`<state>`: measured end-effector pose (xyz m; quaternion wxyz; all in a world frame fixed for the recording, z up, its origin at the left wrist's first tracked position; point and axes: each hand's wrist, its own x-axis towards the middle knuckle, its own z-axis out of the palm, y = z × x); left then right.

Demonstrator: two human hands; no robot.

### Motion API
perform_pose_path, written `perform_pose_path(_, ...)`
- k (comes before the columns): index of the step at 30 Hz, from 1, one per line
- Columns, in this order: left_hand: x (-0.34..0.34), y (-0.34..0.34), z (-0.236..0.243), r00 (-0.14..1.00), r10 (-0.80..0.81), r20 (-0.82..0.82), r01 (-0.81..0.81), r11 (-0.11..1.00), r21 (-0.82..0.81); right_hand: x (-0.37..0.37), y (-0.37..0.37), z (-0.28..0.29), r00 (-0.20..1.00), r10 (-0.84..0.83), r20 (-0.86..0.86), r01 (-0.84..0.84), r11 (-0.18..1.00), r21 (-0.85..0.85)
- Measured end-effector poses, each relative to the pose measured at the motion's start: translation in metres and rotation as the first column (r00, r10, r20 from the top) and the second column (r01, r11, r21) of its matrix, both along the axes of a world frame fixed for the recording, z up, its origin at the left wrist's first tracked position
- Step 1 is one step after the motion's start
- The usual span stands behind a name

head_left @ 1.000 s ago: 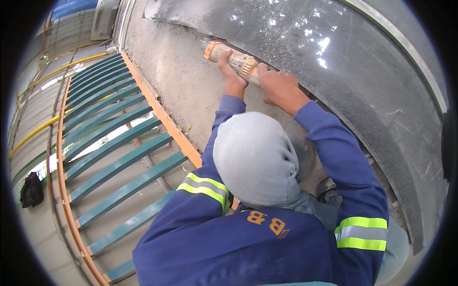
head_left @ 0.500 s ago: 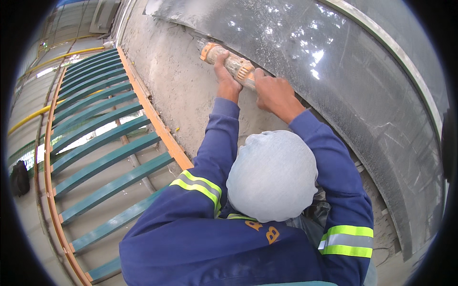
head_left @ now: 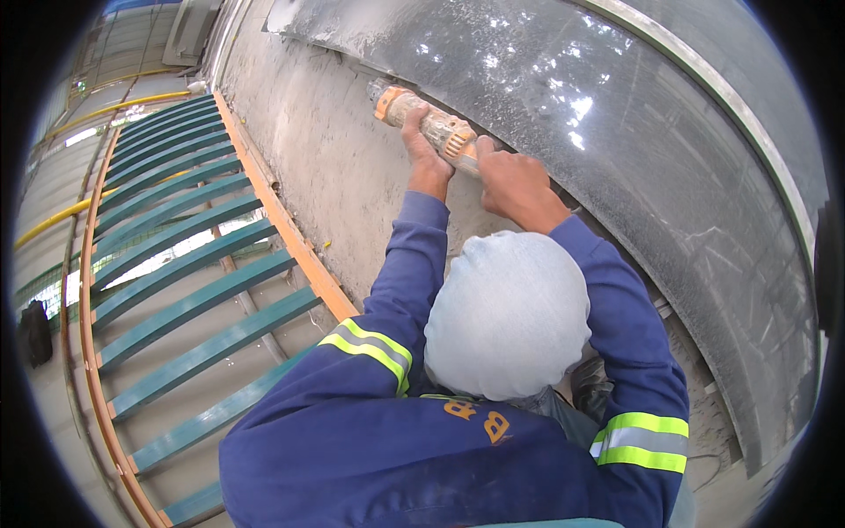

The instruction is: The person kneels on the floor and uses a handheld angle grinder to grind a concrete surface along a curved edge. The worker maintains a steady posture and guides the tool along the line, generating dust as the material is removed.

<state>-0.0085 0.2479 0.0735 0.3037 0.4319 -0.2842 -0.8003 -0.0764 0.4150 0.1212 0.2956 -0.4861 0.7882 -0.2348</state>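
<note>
Neither of my own hands is in view. Directly before me a co-worker in a navy jacket and a pale grey head covering bends forward. A dusty orange and tan power tool, shaped like an angle grinder, is in that person's hands. The co-worker's left hand wraps round its body from below, and the right hand grips its rear end. The tool's head points to the far left, beside the edge of a dark, shiny slab. Its disc cannot be made out clearly.
To the left runs a long frame with teal slats between orange rails. A dusty concrete surface lies between frame and slab. Yellow pipes and a black object are farther left. A pale rail crosses the slab's far side.
The co-worker's hands and the tool have shifted slightly right and toward me. The head covering has moved a little too. The slab and the slatted frame look the same.
</note>
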Motion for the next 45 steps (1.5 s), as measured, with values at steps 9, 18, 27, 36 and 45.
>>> perform_pose_path(9, 0.003, -0.015, -0.014, 0.999, -0.022, 0.032, 0.022, 1.000, -0.011, 0.002, -0.009, -0.008, 0.999, 0.004, 0.050, -0.005, 1.000, 0.023)
perform_pose_path(18, 0.002, -0.007, -0.002, 1.000, -0.015, 0.022, 0.015, 1.000, 0.010, 0.002, -0.004, -0.003, 0.999, 0.002, 0.033, -0.002, 1.000, 0.012)
perform_pose_path(27, 0.001, 0.003, 0.009, 0.998, -0.023, 0.058, 0.023, 1.000, 0.011, -0.002, 0.002, 0.008, 0.999, 0.007, 0.037, -0.008, 1.000, 0.021)
perform_pose_path(36, 0.003, -0.010, -0.005, 0.999, -0.044, 0.030, 0.043, 0.999, 0.024, 0.003, -0.008, -0.015, 1.000, -0.012, 0.017, 0.013, 0.999, -0.045)
perform_pose_path(45, 0.004, -0.034, -0.019, 0.998, -0.044, 0.054, 0.045, 0.999, -0.008, 0.008, -0.026, -0.017, 0.999, -0.041, -0.019, 0.041, 0.999, -0.009)
